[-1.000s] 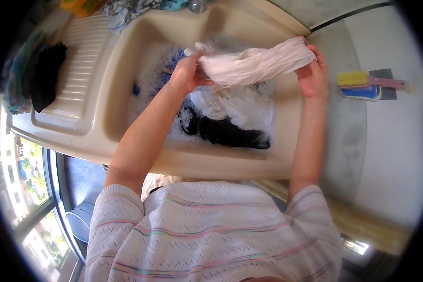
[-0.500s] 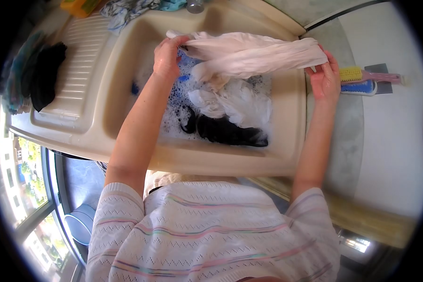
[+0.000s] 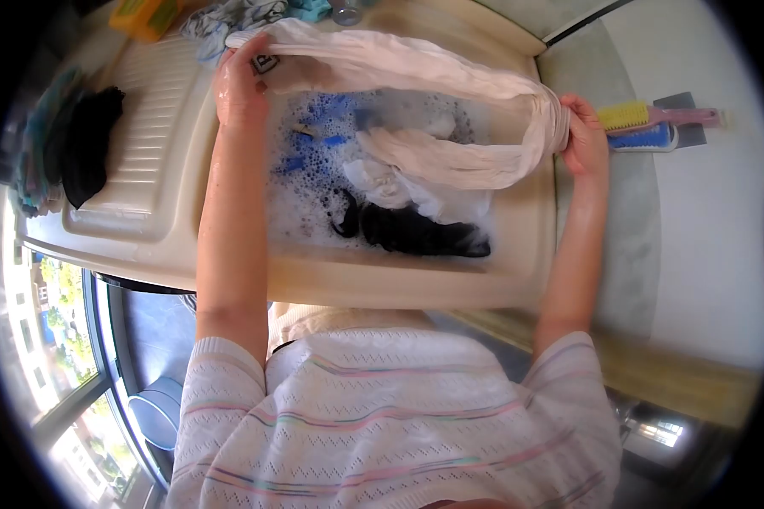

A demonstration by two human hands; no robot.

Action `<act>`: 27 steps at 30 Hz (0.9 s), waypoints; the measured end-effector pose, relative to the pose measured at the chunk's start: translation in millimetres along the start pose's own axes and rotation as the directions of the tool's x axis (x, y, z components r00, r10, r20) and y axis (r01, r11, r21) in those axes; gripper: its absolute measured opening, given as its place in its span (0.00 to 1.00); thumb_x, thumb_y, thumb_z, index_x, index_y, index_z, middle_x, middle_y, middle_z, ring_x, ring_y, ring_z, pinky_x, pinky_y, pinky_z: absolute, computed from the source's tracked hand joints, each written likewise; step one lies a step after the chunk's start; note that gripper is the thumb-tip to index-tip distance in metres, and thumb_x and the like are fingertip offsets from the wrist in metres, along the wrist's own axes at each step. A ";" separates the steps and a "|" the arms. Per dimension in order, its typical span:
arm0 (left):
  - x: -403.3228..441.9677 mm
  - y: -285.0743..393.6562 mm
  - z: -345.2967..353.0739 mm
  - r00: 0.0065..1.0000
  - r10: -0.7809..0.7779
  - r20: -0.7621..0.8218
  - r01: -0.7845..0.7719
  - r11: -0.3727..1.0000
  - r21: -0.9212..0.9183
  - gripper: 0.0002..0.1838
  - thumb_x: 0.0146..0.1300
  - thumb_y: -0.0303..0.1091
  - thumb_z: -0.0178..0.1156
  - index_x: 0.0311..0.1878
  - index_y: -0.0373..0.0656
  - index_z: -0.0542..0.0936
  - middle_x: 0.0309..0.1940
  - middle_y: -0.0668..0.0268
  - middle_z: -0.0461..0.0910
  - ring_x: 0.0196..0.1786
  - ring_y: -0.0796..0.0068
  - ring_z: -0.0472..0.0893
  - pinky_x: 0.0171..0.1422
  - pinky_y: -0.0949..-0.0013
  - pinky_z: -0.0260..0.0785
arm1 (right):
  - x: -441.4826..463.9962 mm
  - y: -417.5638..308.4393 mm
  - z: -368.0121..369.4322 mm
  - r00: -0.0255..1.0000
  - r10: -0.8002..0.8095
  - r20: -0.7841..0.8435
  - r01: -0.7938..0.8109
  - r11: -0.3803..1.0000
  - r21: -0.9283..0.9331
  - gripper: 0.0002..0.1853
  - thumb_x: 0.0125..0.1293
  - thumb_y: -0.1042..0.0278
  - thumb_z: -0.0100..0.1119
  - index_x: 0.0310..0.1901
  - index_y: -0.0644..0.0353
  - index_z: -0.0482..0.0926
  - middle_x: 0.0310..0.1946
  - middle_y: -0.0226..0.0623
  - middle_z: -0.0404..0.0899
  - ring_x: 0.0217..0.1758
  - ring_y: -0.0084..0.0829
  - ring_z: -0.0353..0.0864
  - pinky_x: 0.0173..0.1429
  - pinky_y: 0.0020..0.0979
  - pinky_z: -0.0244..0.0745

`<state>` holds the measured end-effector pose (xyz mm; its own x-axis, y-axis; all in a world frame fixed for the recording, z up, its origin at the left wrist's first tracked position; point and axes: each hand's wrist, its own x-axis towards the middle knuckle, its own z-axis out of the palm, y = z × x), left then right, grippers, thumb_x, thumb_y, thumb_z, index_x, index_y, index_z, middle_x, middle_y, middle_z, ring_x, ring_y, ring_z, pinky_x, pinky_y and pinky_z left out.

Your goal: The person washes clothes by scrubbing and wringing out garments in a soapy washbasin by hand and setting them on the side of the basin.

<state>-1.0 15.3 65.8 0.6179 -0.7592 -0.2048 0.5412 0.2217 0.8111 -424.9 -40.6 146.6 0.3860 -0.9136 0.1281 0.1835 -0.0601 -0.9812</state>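
A wet pale pink garment (image 3: 433, 68) is stretched across the sink between my hands. My left hand (image 3: 241, 89) is closed on one end of it, beside a small dark square logo, over the sink's left rim. My right hand (image 3: 584, 137) grips the other end at the right rim, where the cloth loops over and hangs back down to the water. Below lie a white cloth (image 3: 382, 187) and a black garment (image 3: 420, 233) in the suds. Small blue pieces (image 3: 327, 110), too unclear to name, show in the foamy water.
The cream sink (image 3: 382, 284) has a ribbed drainboard (image 3: 148, 127) on its left. Dark clothes (image 3: 89, 144) hang over the drainboard's left side. Patterned cloths (image 3: 229, 21) and a yellow container (image 3: 144, 17) sit at the back. Scrubbing brushes (image 3: 654, 119) lie to the right.
My left hand has moved left and away from me, drawing the pink garment longer and showing its logo. The cloth now makes a wide loop by my right hand, which stays nearly in place.
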 end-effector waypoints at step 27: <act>-10.1 -74.9 -24.7 0.845 -0.217 0.489 -0.511 -0.060 0.857 0.09 0.51 0.40 0.54 0.32 0.53 0.82 0.34 0.61 0.80 0.41 0.60 0.78 0.45 0.62 0.70 | 4.8 190.6 104.3 0.988 0.155 -0.005 -0.106 0.646 -0.756 0.08 0.54 0.65 0.59 0.33 0.57 0.81 0.29 0.37 0.81 0.30 0.30 0.78 0.37 0.29 0.71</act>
<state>-33.7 21.5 -6.4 0.1258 -0.9887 -0.0818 -0.8375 -0.1500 0.5254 -293.8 -14.5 -24.7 0.4048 -0.9140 -0.0263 -0.6053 -0.2463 -0.7570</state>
